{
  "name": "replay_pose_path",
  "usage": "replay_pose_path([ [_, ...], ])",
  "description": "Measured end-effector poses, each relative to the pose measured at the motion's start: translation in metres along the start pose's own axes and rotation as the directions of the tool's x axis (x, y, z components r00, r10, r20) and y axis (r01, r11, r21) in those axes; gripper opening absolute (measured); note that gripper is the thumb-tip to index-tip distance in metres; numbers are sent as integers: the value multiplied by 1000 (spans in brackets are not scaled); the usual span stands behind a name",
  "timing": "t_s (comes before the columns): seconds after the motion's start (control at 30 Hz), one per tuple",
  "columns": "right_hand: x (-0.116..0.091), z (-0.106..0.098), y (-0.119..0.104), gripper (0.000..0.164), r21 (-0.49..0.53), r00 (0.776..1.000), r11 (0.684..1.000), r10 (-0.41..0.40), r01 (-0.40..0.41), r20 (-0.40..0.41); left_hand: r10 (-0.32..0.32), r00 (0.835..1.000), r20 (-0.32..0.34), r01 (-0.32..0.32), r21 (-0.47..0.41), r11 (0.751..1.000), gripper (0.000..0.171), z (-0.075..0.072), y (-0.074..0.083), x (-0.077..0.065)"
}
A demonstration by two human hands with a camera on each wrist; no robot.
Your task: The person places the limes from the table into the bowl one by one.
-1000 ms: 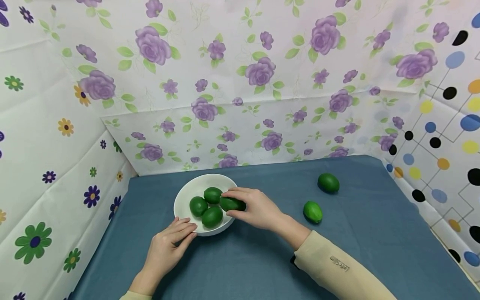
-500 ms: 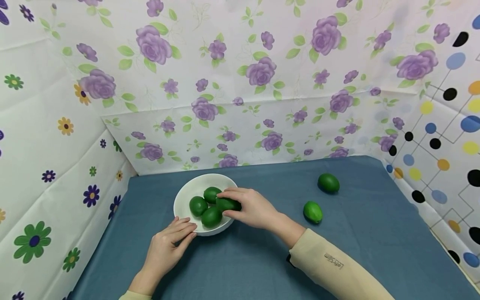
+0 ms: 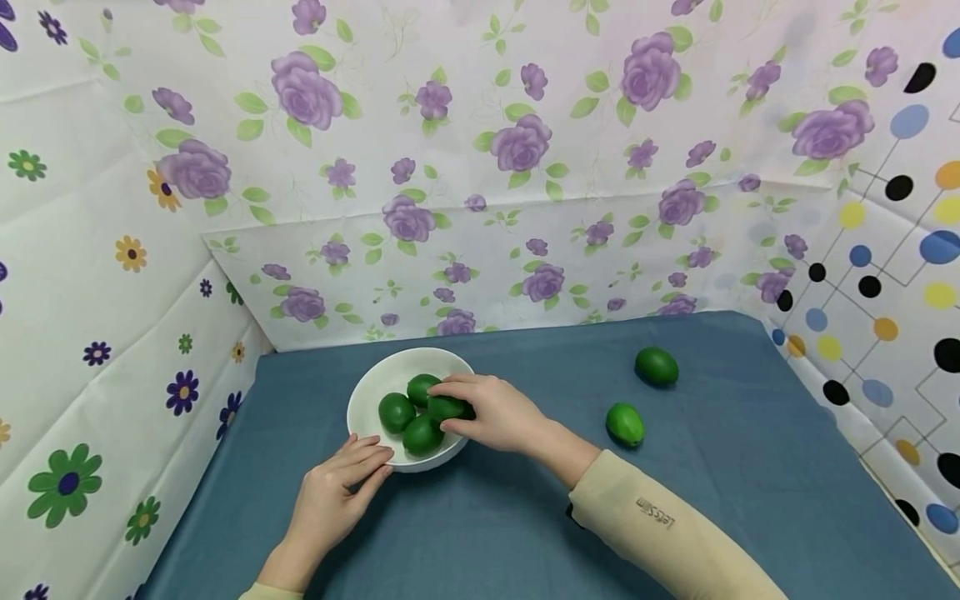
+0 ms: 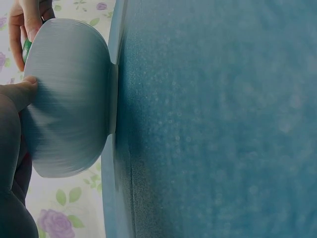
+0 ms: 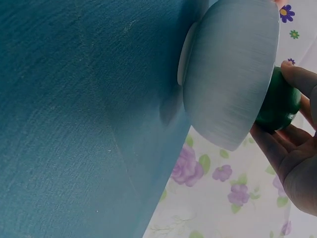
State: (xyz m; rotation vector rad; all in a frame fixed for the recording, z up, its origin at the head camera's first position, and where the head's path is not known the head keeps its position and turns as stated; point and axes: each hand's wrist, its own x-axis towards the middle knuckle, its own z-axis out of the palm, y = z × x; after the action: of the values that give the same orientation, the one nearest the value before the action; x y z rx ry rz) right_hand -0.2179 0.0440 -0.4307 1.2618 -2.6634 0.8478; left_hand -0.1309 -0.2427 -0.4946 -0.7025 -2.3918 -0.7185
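A white bowl (image 3: 366,417) stands on the blue cloth, left of centre in the head view. Inside it lie three green limes, among them a front lime (image 3: 423,435). My left hand (image 3: 333,492) pinches the bowl's near-left rim, its thumb (image 4: 22,93) against the outer wall and its fingers over the edge. At the right side, my right hand (image 3: 498,412) grips another lime (image 3: 447,407) between thumb and fingers, over the bowl's inside. The right wrist view shows this held lime (image 5: 281,101) at rim height. Whether it touches the other limes, I cannot tell.
Two more limes lie on the cloth to the right: a rear lime (image 3: 657,367) and a lighter, nearer lime (image 3: 626,424). A floral sheet (image 3: 480,250) rises behind the table (image 3: 540,525), with patterned sheets at both sides.
My right hand has moved a little left with the lime, farther in over the bowl. My left hand and the bowl have stayed where they were.
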Motion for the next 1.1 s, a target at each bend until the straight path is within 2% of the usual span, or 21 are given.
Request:
replay_pose_path([
  [0.33, 7, 4, -1, 48, -25, 1000, 1000, -10, 11, 29, 9, 1000, -5, -9, 5, 1000, 25, 1, -2, 0],
  [0.67, 14, 8, -4, 49, -113, 993, 994, 27, -15, 114, 6, 1000, -2, -6, -1, 1000, 25, 1, -2, 0],
  [1.1, 16, 9, -4, 50, -180, 989, 982, 79, -56, 122, 11, 1000, -4, -11, -4, 1000, 25, 1, 0, 0],
])
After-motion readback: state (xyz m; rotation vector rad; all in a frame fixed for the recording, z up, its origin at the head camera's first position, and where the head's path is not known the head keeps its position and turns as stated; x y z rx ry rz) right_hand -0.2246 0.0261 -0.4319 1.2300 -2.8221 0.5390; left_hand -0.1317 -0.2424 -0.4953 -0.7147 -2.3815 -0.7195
